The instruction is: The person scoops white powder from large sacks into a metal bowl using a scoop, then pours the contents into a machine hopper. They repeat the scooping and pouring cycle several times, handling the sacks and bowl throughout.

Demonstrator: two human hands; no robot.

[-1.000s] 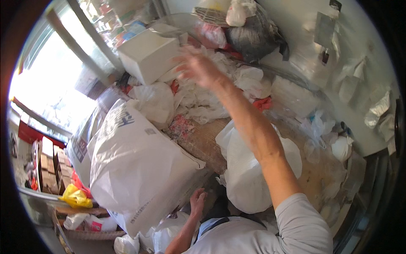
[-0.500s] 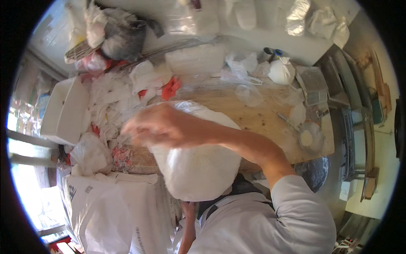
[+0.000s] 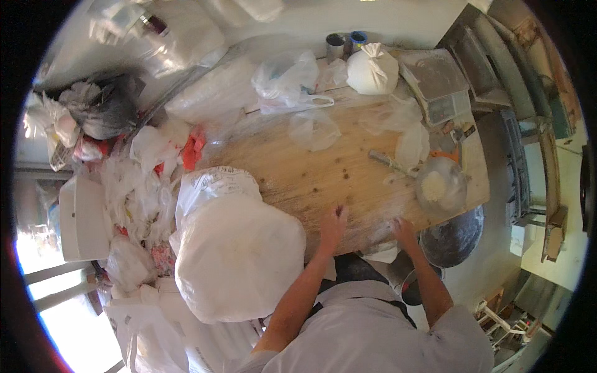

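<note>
My left hand (image 3: 333,229) is at the near edge of the wooden table (image 3: 298,180), fingers curled together; a small dark spot shows at the fingertips, too small to name. My right hand (image 3: 406,235) is a little to the right at the same edge, fingers apart beside a patch of white powder (image 3: 388,214). Left of my left hand, a large, full white plastic bag (image 3: 239,261) bulges over the table edge, touched by neither hand. A clear bowl (image 3: 440,186) with pale contents stands beyond my right hand.
A rolling-pin-like tool (image 3: 388,161) lies left of the bowl. Thin plastic bags (image 3: 286,78), a tied white bag (image 3: 372,71) and a lidded clear box (image 3: 435,81) line the back. Crumpled bags crowd the left around a white bin (image 3: 84,217). A dark round basin (image 3: 454,236) sits below the table's right end.
My right arm has swung back from across the white bag to the right. My left hand has come up from below to the table edge. The view has shifted right.
</note>
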